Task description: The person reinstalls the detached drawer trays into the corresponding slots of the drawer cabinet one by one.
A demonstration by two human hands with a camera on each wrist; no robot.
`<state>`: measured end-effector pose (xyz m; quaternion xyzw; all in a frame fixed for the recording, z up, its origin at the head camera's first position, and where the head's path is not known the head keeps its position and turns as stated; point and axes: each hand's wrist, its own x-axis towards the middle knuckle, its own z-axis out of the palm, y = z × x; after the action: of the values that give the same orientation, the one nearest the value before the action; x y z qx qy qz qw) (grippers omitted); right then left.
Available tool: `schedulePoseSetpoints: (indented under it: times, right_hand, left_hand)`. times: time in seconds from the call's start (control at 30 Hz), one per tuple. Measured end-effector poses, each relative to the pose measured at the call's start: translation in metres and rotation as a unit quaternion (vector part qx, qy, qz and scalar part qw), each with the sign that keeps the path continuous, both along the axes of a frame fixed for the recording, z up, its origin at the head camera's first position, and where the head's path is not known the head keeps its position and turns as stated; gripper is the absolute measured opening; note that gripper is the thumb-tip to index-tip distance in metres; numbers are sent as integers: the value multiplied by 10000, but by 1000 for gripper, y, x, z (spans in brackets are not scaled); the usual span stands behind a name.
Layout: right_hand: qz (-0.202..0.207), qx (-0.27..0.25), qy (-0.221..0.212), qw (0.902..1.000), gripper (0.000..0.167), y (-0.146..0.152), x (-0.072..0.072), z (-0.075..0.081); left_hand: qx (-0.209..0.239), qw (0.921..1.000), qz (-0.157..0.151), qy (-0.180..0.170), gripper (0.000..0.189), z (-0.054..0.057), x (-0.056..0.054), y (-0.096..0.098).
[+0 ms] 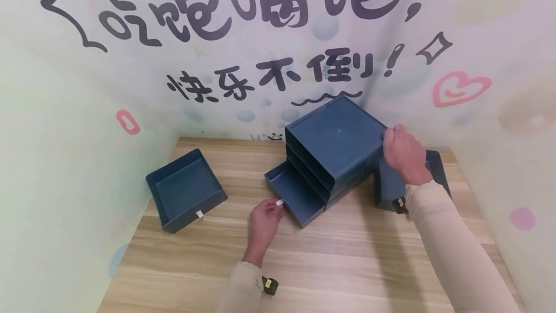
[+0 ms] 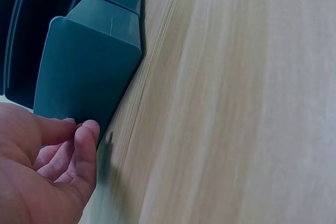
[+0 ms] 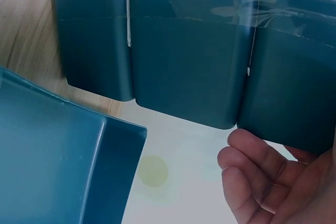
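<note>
Mid-frame, my left hand pinches the drawer tab; my right hand grips the cabinet edge; wood tabletop spreads below, printed wall above.

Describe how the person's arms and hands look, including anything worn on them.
The left hand and right hand are bare; no gloves show. The left sleeve and right sleeve are long, pale beige and plain, ending near the wrists. A small black device with a yellowish mark shows beside each cuff: left device, right device. No cables are visible.
</note>
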<state>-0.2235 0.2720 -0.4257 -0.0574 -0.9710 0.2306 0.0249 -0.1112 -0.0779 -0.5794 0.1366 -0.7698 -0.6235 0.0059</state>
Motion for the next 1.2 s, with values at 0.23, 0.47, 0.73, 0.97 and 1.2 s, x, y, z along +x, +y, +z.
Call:
schedulePoseSetpoints:
  times: [0.23, 0.47, 0.73, 0.97, 1.2]
  right_hand:
    - [-80, -28, -51, 10000, 63, 8, 3, -1]
    - [-28, -63, -13, 10000, 62, 4, 2, -2]
    - [-28, -14, 158, 9999, 61, -1, 0, -2]
    - [-48, 34, 240, 9997, 59, -2, 0, -2]
    - [-24, 26, 243, 9997, 58, -1, 1, -2]
  left_hand:
    - [35, 9999, -147, -46, 13, -2, -4, 9]
    - [-42, 9999, -122, -26, 15, -1, -4, 8]
    - [-90, 9999, -74, 28, 16, -1, -8, 10]
    - [-41, 9999, -26, 152, 17, -3, -12, 17]
    - [74, 9999, -28, 73, 16, -4, -14, 22]
